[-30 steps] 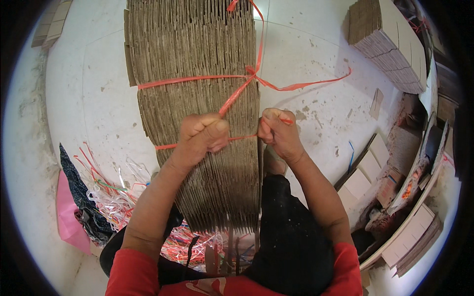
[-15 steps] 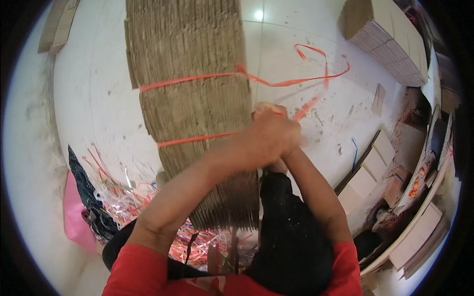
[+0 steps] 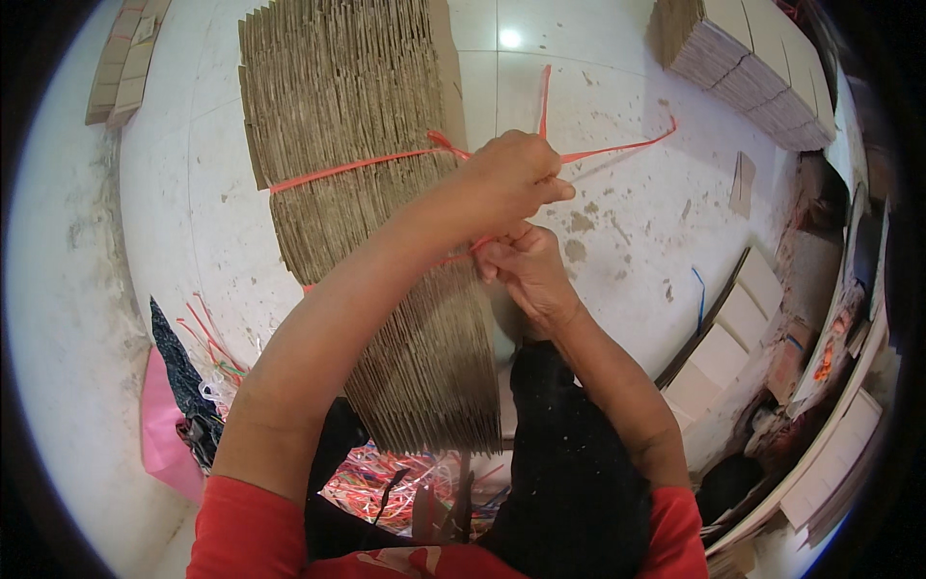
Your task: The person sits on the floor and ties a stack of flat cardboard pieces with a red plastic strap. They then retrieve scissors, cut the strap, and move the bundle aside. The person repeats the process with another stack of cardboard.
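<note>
A tall stack of flattened brown cardboard sheets (image 3: pixel 357 193) lies on edge on the pale floor, running away from me. One red plastic strap (image 3: pixel 347 169) is tied around it, its loose ends trailing to the right. A second red strap crosses nearer to me. My left hand (image 3: pixel 516 174) reaches across the stack's right side, fingers closed on this nearer strap. My right hand (image 3: pixel 526 270) sits just below it at the stack's right edge, also closed on the strap. The knot itself is hidden by my fingers.
Another bundle of cardboard (image 3: pixel 743 58) lies at the upper right, and flat sheets lean at the right (image 3: pixel 723 338). Loose red and pink strapping (image 3: pixel 405 478) piles near my knees. A pink bag (image 3: pixel 164 429) and dark cloth lie at the left.
My left hand has crossed from the top of the stack to its right side, over my right hand. The loose strap ends have shifted on the floor.
</note>
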Tool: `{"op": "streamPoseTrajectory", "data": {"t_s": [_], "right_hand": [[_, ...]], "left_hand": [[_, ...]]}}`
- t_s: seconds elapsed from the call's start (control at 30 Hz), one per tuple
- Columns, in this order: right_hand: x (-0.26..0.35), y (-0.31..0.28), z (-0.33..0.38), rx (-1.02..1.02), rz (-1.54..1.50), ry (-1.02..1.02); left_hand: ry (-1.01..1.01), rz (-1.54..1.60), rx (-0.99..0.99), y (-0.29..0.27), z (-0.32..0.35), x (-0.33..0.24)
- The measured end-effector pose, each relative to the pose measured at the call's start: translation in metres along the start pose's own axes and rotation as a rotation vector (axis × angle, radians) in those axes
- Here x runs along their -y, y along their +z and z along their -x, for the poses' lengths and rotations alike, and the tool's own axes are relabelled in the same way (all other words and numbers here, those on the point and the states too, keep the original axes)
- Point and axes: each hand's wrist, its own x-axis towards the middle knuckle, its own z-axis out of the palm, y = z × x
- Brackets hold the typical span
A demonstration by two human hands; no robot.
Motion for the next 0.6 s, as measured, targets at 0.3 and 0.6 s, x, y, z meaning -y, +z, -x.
{"op": "streamPoseTrajectory", "data": {"t_s": [0.3,0.6], "right_hand": [[0.011,0.003,0.002,-0.011,0.197,0.024],[0.013,-0.005,0.003,0.116,0.241,-0.002]], "left_hand": [[0.198,-0.240,-0.222,-0.029,0.054,0.000],[0.121,-0.524,-0.072,-0.009,0.091,0.003]]}}
